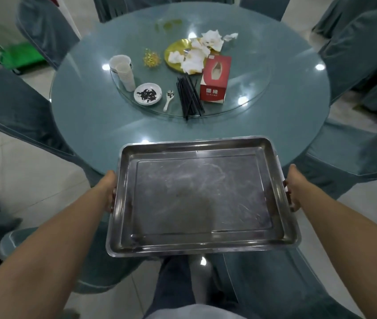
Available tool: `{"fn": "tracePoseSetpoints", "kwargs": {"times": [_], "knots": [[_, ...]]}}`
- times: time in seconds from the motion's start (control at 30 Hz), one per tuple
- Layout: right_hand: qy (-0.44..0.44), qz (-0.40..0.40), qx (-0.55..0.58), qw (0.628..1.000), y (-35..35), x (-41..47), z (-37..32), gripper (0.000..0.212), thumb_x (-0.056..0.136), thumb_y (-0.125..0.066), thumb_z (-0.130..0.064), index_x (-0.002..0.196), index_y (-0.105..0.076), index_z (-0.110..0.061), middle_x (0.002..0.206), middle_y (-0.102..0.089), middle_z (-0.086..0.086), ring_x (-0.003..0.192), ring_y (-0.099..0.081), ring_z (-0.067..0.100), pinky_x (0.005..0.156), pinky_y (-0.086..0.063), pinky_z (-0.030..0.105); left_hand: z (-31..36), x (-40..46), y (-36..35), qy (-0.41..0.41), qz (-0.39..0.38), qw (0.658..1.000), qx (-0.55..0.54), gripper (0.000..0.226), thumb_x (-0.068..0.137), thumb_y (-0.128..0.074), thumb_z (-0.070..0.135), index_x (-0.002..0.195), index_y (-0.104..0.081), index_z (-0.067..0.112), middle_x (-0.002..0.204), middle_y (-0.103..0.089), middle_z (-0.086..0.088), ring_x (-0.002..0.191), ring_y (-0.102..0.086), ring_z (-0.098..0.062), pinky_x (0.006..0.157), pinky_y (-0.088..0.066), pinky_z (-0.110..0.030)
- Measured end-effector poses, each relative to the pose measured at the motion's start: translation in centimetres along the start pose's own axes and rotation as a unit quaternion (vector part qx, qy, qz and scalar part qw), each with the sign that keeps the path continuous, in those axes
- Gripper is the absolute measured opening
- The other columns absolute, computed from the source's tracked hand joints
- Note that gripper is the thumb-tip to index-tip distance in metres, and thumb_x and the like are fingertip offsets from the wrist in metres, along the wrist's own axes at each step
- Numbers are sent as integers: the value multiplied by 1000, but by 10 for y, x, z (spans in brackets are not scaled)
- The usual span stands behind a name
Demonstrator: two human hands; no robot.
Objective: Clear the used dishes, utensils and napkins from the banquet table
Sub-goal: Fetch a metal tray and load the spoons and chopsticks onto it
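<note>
I hold a bare steel tray [123,226] level over the near edge of the round table [90,125]. My left hand [109,192] grips its left rim and my right hand [294,188] grips its right rim. On the glass turntable [247,104] lie a stack of white cups [124,71], a small white dish with dark scraps [147,93], a white spoon [168,99], black chopsticks [188,97], a red tissue box [215,79] and a gold plate [176,48] heaped with crumpled napkins [200,51].
Blue-covered chairs ring the table, one at the left [10,104], one at the right [357,54] and one under the tray. Yellow food scraps [151,57] lie on the turntable. A green cart [19,56] stands on the floor at far left.
</note>
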State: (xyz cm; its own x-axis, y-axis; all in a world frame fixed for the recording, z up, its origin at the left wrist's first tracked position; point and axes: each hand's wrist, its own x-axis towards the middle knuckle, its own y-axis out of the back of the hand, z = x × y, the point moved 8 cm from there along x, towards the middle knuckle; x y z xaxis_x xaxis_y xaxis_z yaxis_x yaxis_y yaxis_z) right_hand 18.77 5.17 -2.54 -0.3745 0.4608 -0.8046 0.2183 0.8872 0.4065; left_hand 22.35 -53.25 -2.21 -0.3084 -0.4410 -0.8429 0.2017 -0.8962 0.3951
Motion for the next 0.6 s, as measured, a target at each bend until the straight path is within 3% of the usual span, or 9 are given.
{"fn": "tracePoseSetpoints", "kwargs": {"times": [0.1, 0.23, 0.3, 0.47, 0.6], "knots": [[-3, 5, 0, 1000, -30, 7, -29, 67, 92, -22, -69, 82, -50, -9, 88, -53, 15, 75, -52, 28, 61, -39, 38, 41, 33, 7, -23, -4, 1000, -5, 56, 89, -27, 58, 68, -51, 12, 57, -58, -13, 55, -56, -28, 58, -49, -36], [-32, 18, -12, 999, -66, 10, -57, 61, 90, -24, -66, 81, -50, -11, 78, -51, 13, 67, -50, 26, 65, -40, 37, 94, 68, 20, -43, -14, 999, -6, 48, 91, -30, 51, 76, -55, 12, 71, -59, -13, 61, -57, -29, 55, -49, -33], [-48, 19, -10, 999, -82, 14, -67, 60, 88, -26, -66, 81, -50, -11, 75, -51, 13, 66, -51, 26, 67, -41, 39, 119, 83, 25, -54, -21, 998, -9, 51, 92, -29, 55, 80, -55, 12, 78, -60, -16, 66, -59, -31, 62, -51, -36], [-70, 24, -20, 997, -115, 23, -79, 67, 90, -25, -69, 82, -53, -9, 82, -56, 15, 74, -54, 30, 72, -42, 47, 159, 109, 25, -58, -64, 996, 1, 42, 93, -37, 44, 75, -56, 12, 73, -56, -15, 66, -57, -30, 71, -50, -38], [-79, 18, -8, 997, -129, 30, -84, 61, 93, -25, -64, 80, -49, -9, 76, -51, 16, 65, -49, 28, 66, -41, 40, 177, 126, 25, -77, -63, 994, -40, 38, 94, -43, 43, 76, -60, 14, 71, -57, -12, 59, -57, -27, 56, -50, -32]]}}
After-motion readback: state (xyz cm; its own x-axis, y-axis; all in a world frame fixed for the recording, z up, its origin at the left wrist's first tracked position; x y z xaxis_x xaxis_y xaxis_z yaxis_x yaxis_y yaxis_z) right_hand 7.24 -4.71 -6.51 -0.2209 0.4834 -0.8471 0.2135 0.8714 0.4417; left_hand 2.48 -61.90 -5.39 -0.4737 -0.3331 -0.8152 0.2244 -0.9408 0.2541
